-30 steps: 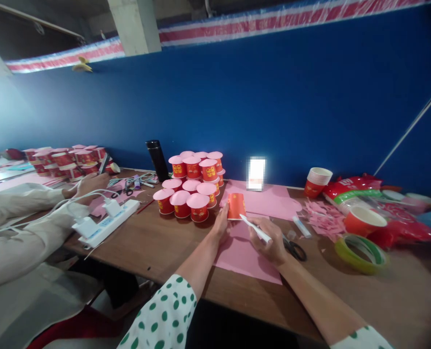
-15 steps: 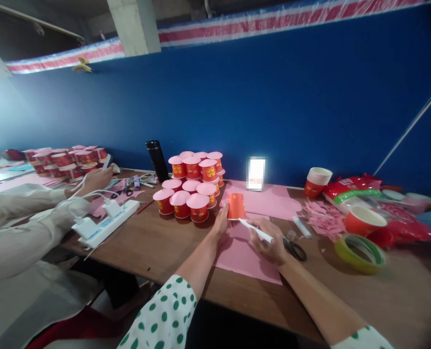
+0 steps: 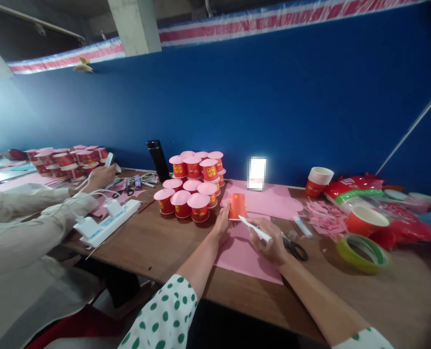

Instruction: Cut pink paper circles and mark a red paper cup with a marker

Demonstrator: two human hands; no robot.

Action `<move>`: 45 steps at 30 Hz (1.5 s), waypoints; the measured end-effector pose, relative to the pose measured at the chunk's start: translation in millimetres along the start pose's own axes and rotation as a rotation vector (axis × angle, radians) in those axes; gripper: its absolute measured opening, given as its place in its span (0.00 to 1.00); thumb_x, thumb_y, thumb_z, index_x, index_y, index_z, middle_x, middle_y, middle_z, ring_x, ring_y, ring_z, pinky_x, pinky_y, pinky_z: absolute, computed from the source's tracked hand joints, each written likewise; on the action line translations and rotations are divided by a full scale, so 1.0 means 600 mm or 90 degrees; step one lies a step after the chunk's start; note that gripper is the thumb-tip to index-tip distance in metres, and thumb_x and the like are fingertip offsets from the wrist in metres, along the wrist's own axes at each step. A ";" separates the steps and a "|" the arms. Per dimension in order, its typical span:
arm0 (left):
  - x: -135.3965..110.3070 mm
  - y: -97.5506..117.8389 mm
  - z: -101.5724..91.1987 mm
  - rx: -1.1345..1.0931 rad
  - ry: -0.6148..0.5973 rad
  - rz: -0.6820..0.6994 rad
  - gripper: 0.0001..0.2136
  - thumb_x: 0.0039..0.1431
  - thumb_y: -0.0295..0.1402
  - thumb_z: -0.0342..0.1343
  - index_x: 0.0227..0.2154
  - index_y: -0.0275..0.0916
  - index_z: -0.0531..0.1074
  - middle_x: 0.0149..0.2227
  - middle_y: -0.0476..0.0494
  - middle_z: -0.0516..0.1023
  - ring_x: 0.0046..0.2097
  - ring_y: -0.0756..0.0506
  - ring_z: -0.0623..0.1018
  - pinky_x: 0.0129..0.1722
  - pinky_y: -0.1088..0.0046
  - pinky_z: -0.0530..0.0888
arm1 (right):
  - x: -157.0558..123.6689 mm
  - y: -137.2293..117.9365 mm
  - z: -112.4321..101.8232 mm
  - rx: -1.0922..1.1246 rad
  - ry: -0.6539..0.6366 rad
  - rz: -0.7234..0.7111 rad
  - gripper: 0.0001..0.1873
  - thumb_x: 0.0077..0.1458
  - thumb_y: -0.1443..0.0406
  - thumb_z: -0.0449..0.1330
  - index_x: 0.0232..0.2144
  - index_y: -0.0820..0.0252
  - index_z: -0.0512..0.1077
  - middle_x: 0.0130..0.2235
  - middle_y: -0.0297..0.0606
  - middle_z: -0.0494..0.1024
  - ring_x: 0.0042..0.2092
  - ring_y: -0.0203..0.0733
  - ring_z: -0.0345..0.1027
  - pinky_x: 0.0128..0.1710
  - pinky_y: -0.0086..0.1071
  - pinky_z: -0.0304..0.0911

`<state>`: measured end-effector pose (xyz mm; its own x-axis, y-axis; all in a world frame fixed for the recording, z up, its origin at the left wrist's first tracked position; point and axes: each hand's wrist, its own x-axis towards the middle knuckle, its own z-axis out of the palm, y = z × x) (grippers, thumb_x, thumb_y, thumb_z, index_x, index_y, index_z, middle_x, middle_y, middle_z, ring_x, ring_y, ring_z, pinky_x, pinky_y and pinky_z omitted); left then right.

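Note:
My left hand [image 3: 223, 226] is closed on the lower left side of a red paper cup [image 3: 237, 206] with gold print, held upside down or tilted above pink paper [image 3: 248, 257]. Between the fingers of my right hand [image 3: 268, 245] is a white marker [image 3: 256, 230], its tip close to the cup's lower right edge; I cannot tell whether it touches. Scissors [image 3: 297, 248] with dark handles lie just right of that hand. To the left stand several red cups topped with pink paper discs [image 3: 198, 200].
A co-worker's hand [image 3: 101, 177] holds something at the left, behind a white power strip [image 3: 110, 223]. A black bottle [image 3: 157, 160] stands at the wall. Rightward are stacked cups [image 3: 319, 182], pink scraps [image 3: 324, 218], a tape roll [image 3: 346, 257] and red plastic bags [image 3: 349, 186].
The marker tip has shifted very slightly along the cup's lower edge. My left hand keeps the cup in nearly the same place, and the view has moved a little.

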<state>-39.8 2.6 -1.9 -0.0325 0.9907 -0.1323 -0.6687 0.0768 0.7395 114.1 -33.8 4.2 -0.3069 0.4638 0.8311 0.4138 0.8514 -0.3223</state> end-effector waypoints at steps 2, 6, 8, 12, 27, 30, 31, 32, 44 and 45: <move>-0.001 0.000 0.000 0.001 -0.003 0.002 0.18 0.58 0.45 0.55 0.42 0.34 0.72 0.41 0.34 0.79 0.46 0.40 0.78 0.48 0.62 0.74 | 0.000 0.000 0.000 0.005 -0.005 -0.004 0.12 0.55 0.71 0.56 0.43 0.57 0.71 0.38 0.41 0.79 0.40 0.45 0.75 0.40 0.39 0.71; 0.000 -0.001 0.000 0.005 0.003 0.004 0.17 0.59 0.44 0.54 0.41 0.34 0.72 0.41 0.34 0.79 0.47 0.40 0.78 0.49 0.63 0.74 | 0.001 0.001 -0.001 0.009 0.000 -0.007 0.13 0.55 0.71 0.57 0.43 0.58 0.71 0.39 0.41 0.79 0.41 0.45 0.75 0.41 0.38 0.71; 0.001 -0.002 -0.001 0.008 -0.003 0.004 0.17 0.59 0.44 0.54 0.42 0.34 0.72 0.42 0.33 0.79 0.47 0.39 0.78 0.49 0.63 0.73 | 0.002 0.001 -0.002 0.007 0.009 -0.004 0.13 0.55 0.71 0.56 0.44 0.58 0.71 0.39 0.42 0.79 0.41 0.45 0.75 0.41 0.38 0.71; 0.001 -0.001 -0.002 0.016 -0.005 -0.004 0.18 0.59 0.44 0.55 0.42 0.33 0.73 0.42 0.33 0.79 0.47 0.39 0.78 0.50 0.62 0.73 | 0.003 0.000 -0.003 0.005 -0.006 -0.007 0.14 0.56 0.71 0.56 0.45 0.57 0.70 0.39 0.42 0.79 0.42 0.45 0.74 0.42 0.38 0.70; 0.001 -0.002 -0.003 0.019 0.015 -0.005 0.16 0.58 0.43 0.56 0.40 0.34 0.75 0.40 0.34 0.80 0.46 0.40 0.78 0.50 0.63 0.73 | 0.001 0.000 -0.003 0.007 -0.013 0.004 0.13 0.56 0.70 0.56 0.45 0.57 0.70 0.40 0.42 0.79 0.42 0.46 0.74 0.42 0.39 0.70; 0.000 -0.001 -0.001 0.013 0.008 -0.003 0.15 0.59 0.42 0.54 0.39 0.34 0.74 0.40 0.34 0.80 0.46 0.40 0.78 0.51 0.62 0.72 | 0.001 0.001 -0.003 0.000 -0.004 0.005 0.13 0.57 0.70 0.56 0.44 0.57 0.70 0.39 0.42 0.79 0.40 0.45 0.74 0.40 0.39 0.70; 0.000 -0.001 0.000 0.011 0.004 -0.001 0.15 0.60 0.42 0.54 0.40 0.34 0.74 0.41 0.34 0.80 0.47 0.40 0.78 0.51 0.62 0.72 | 0.001 0.001 -0.003 -0.004 0.003 0.006 0.12 0.57 0.70 0.56 0.44 0.57 0.70 0.39 0.42 0.79 0.39 0.45 0.74 0.39 0.39 0.70; 0.000 -0.001 0.000 0.009 -0.002 0.000 0.16 0.60 0.42 0.54 0.40 0.34 0.74 0.41 0.34 0.79 0.47 0.40 0.78 0.51 0.61 0.72 | 0.001 0.002 -0.002 -0.009 0.014 0.008 0.12 0.57 0.70 0.55 0.44 0.57 0.70 0.38 0.42 0.79 0.39 0.45 0.74 0.39 0.39 0.70; 0.005 -0.008 -0.011 -0.012 -0.049 0.023 0.18 0.56 0.45 0.57 0.39 0.34 0.74 0.39 0.37 0.80 0.43 0.41 0.79 0.48 0.62 0.74 | 0.002 0.005 -0.002 -0.046 0.051 0.012 0.10 0.57 0.70 0.56 0.42 0.56 0.71 0.36 0.40 0.79 0.38 0.44 0.74 0.38 0.38 0.70; 0.005 -0.008 -0.011 -0.012 -0.053 0.026 0.18 0.56 0.45 0.57 0.39 0.34 0.74 0.38 0.37 0.80 0.42 0.41 0.79 0.48 0.62 0.74 | 0.002 0.006 -0.002 -0.047 0.050 0.012 0.10 0.57 0.70 0.56 0.42 0.56 0.71 0.36 0.40 0.79 0.38 0.44 0.74 0.38 0.37 0.70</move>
<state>-41.5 4.4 -10.1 0.0017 0.9989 -0.0464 -0.6824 0.0351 0.7301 116.2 -30.6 4.4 -0.2312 0.4561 0.8594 0.4823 0.8209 -0.3059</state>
